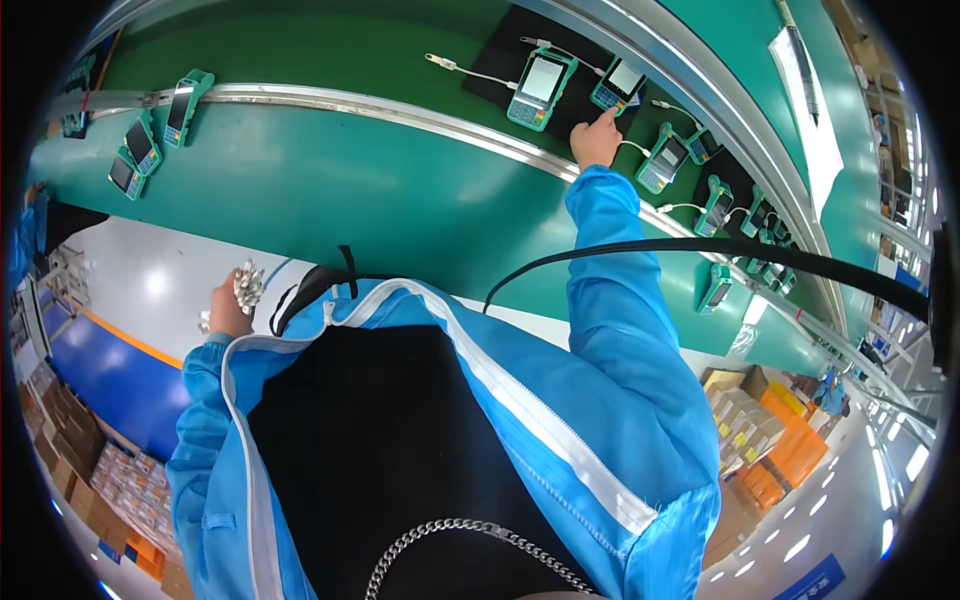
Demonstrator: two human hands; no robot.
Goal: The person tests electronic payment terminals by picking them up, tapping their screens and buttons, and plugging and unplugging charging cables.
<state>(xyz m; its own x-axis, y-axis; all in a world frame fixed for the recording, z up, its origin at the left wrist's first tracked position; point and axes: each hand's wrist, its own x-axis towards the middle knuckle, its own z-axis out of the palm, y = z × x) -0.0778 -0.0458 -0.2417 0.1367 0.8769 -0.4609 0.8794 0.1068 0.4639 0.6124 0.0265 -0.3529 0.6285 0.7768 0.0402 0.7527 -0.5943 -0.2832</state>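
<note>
Taking the long, silver-grey metal rail (300, 97) along the green bench as landmark, the right hand (597, 145) reaches to its far side, index finger stretched out, the others curled in. The fingertip is at the lower edge of a green-cased, rectangular handheld terminal with screen and keypad (620, 82), lying beyond the rail on a flat black mat (490, 62); whether it presses, I cannot tell. Just left on that mat, also beyond the rail, lies a matching green terminal (543, 90) on a thin white cable (478, 72). Its lit screen carries print too small to read. On the rail's near side, the left hand (231, 308) is closed around a bunch of small white plug-like pieces (249, 284). Well behind the rail's near side, a blue sign (812, 580) bears white characters.
</note>
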